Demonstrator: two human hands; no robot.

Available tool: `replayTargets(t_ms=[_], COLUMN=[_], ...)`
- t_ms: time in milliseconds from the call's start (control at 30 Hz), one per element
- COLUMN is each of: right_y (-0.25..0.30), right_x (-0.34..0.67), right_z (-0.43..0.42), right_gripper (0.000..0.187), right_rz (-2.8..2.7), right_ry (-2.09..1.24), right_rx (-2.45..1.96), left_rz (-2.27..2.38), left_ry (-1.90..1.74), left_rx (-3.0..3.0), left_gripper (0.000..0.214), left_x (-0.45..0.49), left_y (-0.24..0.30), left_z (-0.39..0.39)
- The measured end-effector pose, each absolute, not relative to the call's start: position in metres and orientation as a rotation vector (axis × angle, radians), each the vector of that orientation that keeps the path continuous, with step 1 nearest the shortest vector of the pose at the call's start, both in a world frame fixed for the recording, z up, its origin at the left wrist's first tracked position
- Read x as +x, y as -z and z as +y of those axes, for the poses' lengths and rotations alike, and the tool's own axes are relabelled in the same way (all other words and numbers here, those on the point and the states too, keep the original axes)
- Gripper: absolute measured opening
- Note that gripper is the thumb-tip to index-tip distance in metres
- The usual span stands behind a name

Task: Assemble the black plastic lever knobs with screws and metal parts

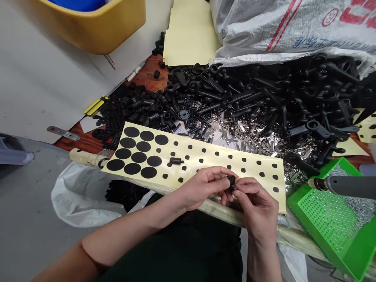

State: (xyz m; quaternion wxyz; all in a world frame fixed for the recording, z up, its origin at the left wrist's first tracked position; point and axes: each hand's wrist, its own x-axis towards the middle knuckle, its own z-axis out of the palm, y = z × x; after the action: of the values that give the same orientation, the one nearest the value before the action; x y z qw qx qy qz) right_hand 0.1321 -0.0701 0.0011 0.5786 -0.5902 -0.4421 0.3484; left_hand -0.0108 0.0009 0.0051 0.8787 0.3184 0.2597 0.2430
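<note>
Close together over the front edge of the table, both my hands pinch small black plastic parts. My left hand (204, 187) has its thumb and fingers closed on a short black cylindrical part (231, 179). From the other side, my right hand (257, 201) grips at the lower end of that part; the fingertips hide what exactly it holds. Beneath them lies a pale yellow sticker sheet (182, 150) with large black ovals on the left and small black dots across the rest. A small black cylinder with a narrow tip (175, 161) lies on the sheet.
Black crank-shaped handles (243, 90) and small metal clips (243, 133) are heaped behind the sheet. A green basket (311, 219) with small metal pieces stands at right, under a grey power-driver-like tool (349, 185). A yellow bin (96, 29) sits upper left, a white sack (264, 27) at the back.
</note>
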Motion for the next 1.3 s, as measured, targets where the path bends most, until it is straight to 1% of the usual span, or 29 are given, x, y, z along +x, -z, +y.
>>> replayTargets(t_ms=[367,700,900,1100,1300], right_y=[-0.002,0.004,0.0,-0.001,0.001], right_x=[0.122,0.117,0.113,0.116,0.117], right_z=[-0.073,-0.076,-0.075,-0.075,-0.075], right_gripper=[0.007,0.006,0.008,0.007,0.009], right_rz=[-1.12,-1.175,-1.186,-1.182,-1.246], right_ry=[-0.556,-0.415,-0.418,-0.542,-0.394], right_rx=[-1.474,-1.516,-1.525,-1.476,-1.537], left_rz=[0.547,0.569,0.568,0.551,0.572], left_ry=[-0.527,-0.533,-0.544,-0.537,-0.531], left_rx=[0.635,0.652,0.665,0.647,0.653], left_gripper=[0.038,0.038,0.036,0.034,0.035], left_x=[-0.011,-0.011,-0.01,-0.011,-0.011], left_y=[-0.007,-0.004,-0.003,-0.001,-0.003], left_z=[0.002,0.0,-0.001,0.001,0.0])
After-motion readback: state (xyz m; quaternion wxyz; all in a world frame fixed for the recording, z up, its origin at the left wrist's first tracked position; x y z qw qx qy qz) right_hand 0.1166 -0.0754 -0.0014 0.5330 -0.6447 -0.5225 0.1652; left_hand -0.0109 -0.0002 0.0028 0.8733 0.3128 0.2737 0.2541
